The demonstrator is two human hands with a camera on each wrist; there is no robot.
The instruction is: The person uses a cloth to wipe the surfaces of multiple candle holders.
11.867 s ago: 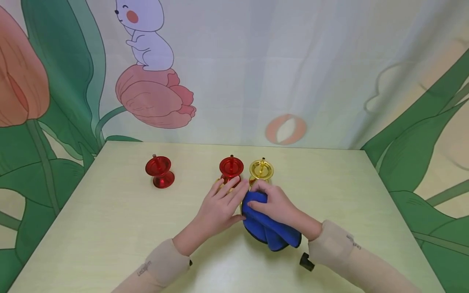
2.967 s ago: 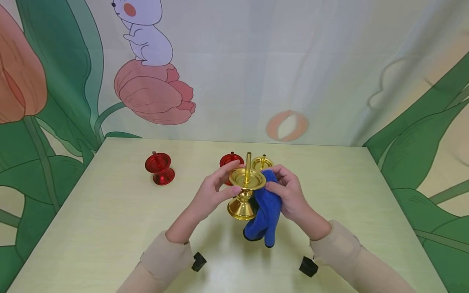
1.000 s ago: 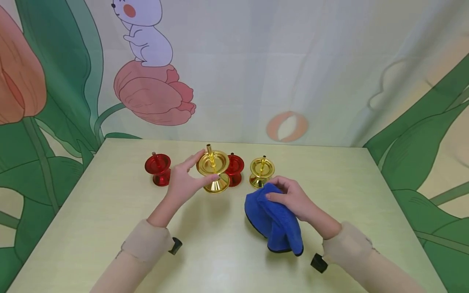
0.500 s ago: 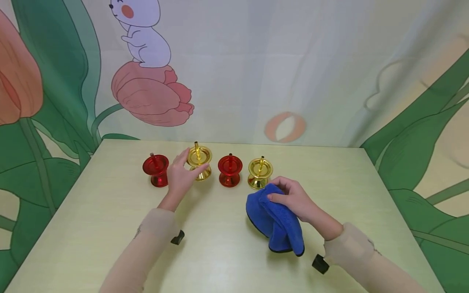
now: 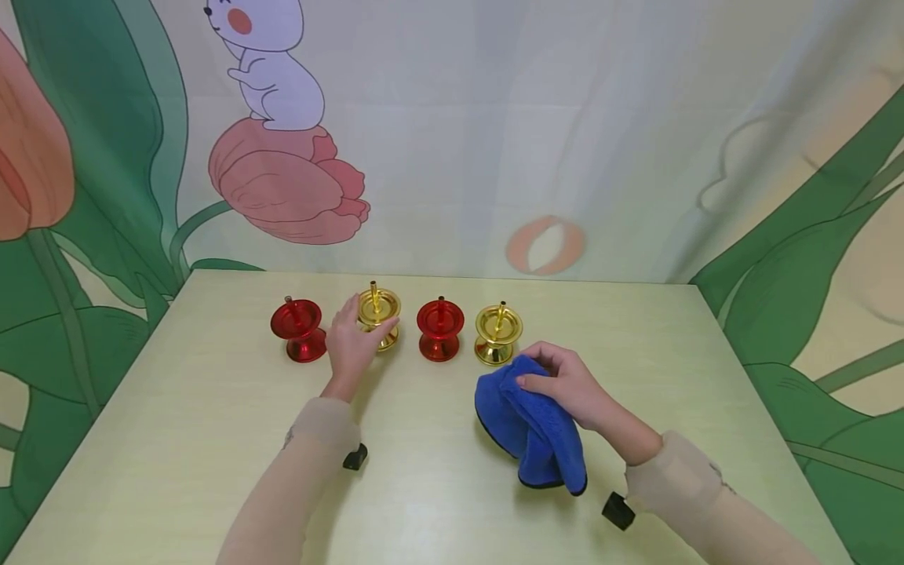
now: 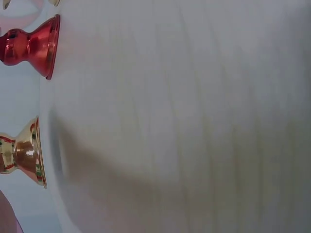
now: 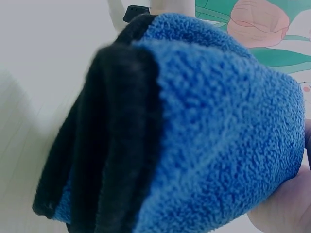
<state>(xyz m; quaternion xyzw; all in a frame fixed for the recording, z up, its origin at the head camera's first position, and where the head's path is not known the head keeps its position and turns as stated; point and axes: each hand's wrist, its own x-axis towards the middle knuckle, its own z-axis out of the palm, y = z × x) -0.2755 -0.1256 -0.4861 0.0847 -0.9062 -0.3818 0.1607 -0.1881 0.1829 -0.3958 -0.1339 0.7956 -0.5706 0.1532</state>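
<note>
My left hand holds a gold candle holder by its dish, fingers at the far left side and thumb at the near right. In the left wrist view the flared gold base is right at the tabletop, its shadow beside it. The holder stands upright between two red candle holders, one at the left and one at the right. A smaller gold candle holder ends the row. My right hand pinches a folded blue cloth with black edging, which hangs over the table.
The pale wooden table reaches back to a curtain printed with flowers and a white animal. Black wrist-camera pieces jut from beneath both sleeves, one at the left, one at the right.
Earlier the gold holder was beside the cloth between both hands. My left hand has carried it left and back, then lowered it between the red ones. The right hand keeps the cloth, nearly still lately.
</note>
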